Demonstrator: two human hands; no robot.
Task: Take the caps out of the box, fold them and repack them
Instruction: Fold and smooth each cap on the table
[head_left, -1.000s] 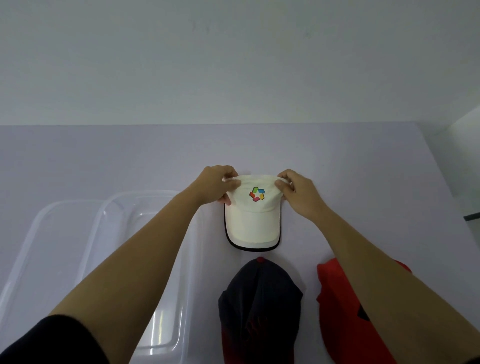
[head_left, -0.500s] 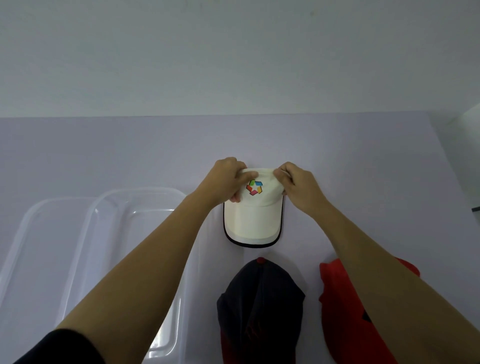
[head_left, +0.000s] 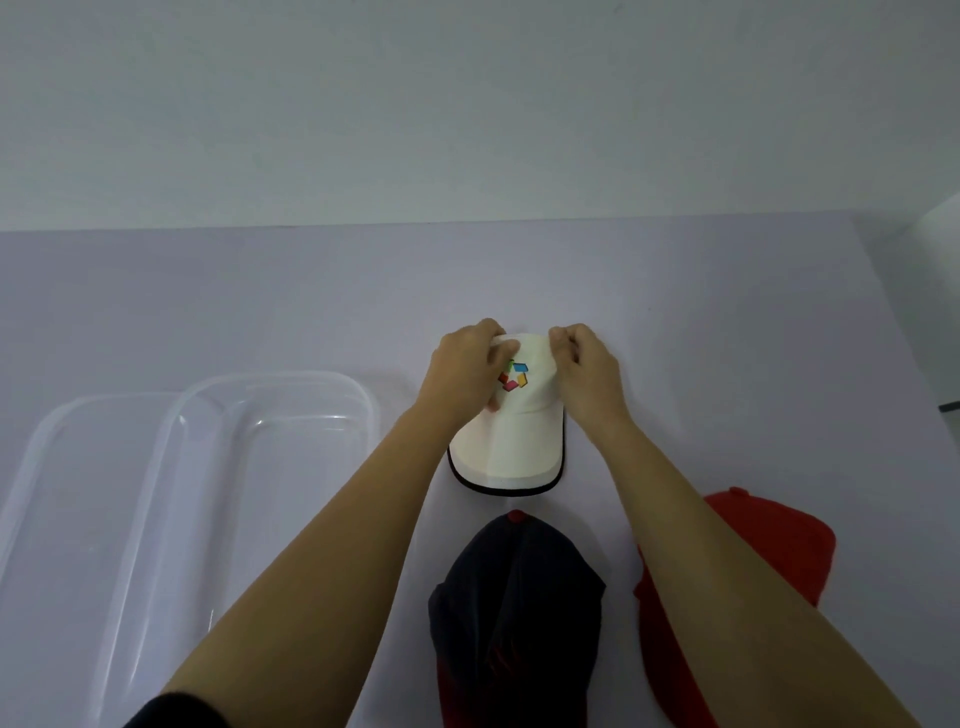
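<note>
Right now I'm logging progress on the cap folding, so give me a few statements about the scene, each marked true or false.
1. The left hand and right hand both grip the white cap. True.
2. A cap lies in the clear box. False: no cap shows inside it.
3. The dark cap lies nearer the person than the white cap. True.
4. The red cap lies left of the dark cap. False: it lies to its right.
5. The white cap's brim points away from the person. False: it points toward them.
</note>
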